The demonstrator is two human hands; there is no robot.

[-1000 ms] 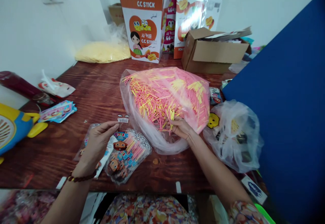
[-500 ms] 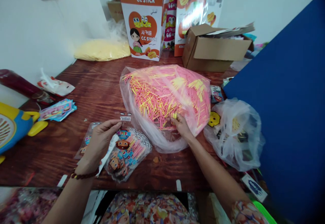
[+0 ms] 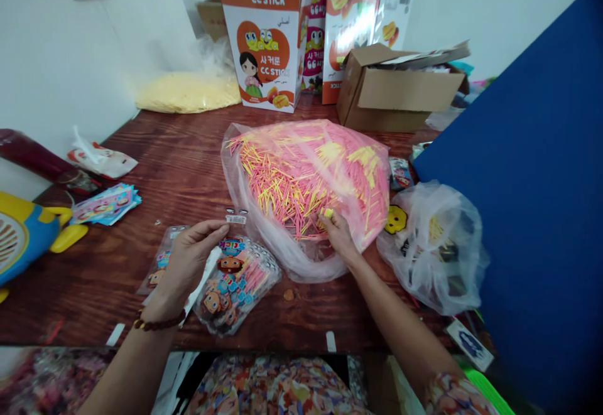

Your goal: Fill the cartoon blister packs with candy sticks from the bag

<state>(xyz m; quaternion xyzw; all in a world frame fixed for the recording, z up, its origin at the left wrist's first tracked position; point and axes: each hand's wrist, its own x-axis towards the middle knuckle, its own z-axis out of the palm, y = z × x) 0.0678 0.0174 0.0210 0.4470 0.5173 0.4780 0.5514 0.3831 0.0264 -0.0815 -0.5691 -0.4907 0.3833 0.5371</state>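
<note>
My left hand [image 3: 186, 263] pinches the top of a small clear printed packet [image 3: 225, 258] and holds it upright above a pile of filled stick packets [image 3: 238, 289] on the brown wooden table [image 3: 188, 170]. My right hand [image 3: 336, 233] reaches into the mouth of a big clear plastic bag [image 3: 311, 183] full of pink and yellow sticks, and its fingers are closed on a few yellow sticks [image 3: 326, 214].
Two tall CC STICK cartons [image 3: 266, 32] and an open brown box [image 3: 398, 91] stand at the back. A yellow bag [image 3: 188, 91] lies back left. A crumpled plastic bag [image 3: 433, 245] lies right, against a blue panel [image 3: 527, 183]. Flat packets [image 3: 106, 204] and a yellow-blue toy [image 3: 23, 236] lie left.
My right hand has moved a little further up into the bag's mouth and closed on yellow sticks. My left hand with the packet has hardly shifted.
</note>
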